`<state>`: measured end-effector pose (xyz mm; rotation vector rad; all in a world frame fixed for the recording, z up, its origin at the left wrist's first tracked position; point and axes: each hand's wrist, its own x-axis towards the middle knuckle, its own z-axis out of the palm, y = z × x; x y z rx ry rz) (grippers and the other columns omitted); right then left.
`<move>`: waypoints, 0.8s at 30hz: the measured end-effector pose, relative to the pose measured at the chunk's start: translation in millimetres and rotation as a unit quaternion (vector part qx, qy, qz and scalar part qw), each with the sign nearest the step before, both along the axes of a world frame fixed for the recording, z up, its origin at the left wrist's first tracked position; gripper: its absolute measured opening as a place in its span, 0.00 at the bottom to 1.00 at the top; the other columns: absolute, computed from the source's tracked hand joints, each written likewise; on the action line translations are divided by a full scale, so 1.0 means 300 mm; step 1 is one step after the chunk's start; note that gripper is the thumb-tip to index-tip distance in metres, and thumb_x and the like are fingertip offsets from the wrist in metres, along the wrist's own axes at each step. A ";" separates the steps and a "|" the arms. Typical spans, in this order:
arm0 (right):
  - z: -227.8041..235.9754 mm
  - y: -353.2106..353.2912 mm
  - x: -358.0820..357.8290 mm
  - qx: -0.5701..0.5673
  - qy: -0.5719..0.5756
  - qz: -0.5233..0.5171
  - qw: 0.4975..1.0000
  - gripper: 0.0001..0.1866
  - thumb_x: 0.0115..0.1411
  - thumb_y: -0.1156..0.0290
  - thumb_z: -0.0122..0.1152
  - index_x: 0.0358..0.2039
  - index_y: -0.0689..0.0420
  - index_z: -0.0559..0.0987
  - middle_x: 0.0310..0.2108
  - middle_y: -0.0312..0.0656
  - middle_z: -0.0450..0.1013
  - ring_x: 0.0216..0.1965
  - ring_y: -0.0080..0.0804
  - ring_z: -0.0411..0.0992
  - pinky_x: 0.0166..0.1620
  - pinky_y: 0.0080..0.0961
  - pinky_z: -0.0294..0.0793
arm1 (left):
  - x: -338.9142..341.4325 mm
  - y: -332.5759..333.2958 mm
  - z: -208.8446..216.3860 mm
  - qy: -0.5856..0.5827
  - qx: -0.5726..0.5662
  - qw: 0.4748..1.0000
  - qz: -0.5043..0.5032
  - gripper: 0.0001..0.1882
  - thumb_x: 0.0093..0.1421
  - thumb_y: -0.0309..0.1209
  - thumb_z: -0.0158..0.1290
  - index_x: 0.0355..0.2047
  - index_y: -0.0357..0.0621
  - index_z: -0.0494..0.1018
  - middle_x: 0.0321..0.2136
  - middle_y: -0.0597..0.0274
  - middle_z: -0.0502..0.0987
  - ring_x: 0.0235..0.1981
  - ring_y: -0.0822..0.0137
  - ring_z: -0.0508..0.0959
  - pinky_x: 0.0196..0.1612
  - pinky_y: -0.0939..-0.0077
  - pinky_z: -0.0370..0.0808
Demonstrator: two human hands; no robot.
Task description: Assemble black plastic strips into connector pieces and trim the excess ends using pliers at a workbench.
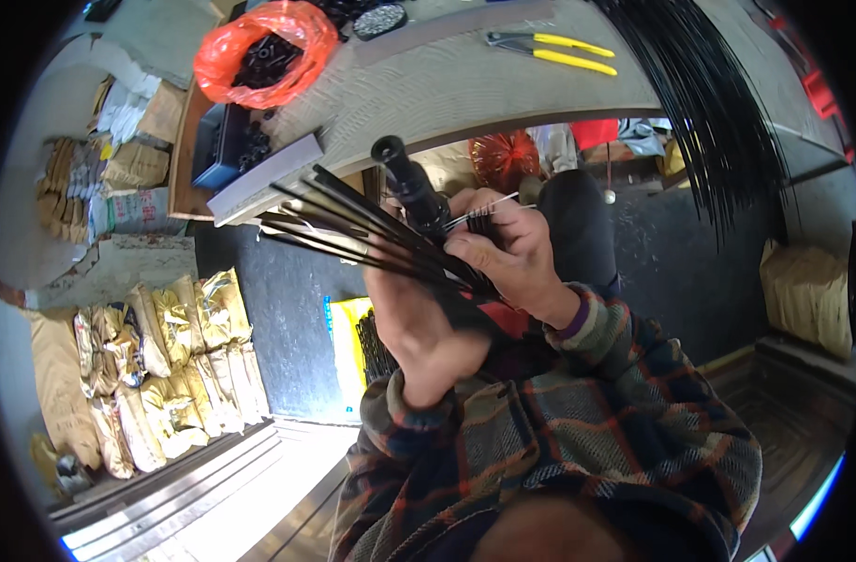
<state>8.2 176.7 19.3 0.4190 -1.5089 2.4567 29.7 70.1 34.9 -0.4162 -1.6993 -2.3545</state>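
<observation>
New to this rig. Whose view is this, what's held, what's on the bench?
No machine: a person works bare-handed. The one picture comes from a head-worn fisheye camera looking down, so straight edges bend. The right hand pinches dark ridged pieces beside a black cylinder. The blurred left hand is at the black rods; its hold is unclear. On the bench lie yellow-handled pliers and an orange bag holding black parts; long black strands droop over the edge.
</observation>
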 end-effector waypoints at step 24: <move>-0.100 -0.151 -0.015 0.186 0.059 -0.005 0.981 0.10 0.45 0.76 0.67 0.27 0.66 0.75 0.24 0.41 0.71 0.26 0.20 0.68 0.28 0.18 0.66 | -0.009 -0.168 -0.100 -0.017 0.099 0.980 0.171 0.17 0.53 0.27 0.55 0.42 0.32 0.69 0.36 0.53 0.74 0.33 0.68 0.75 0.40 0.76 0.73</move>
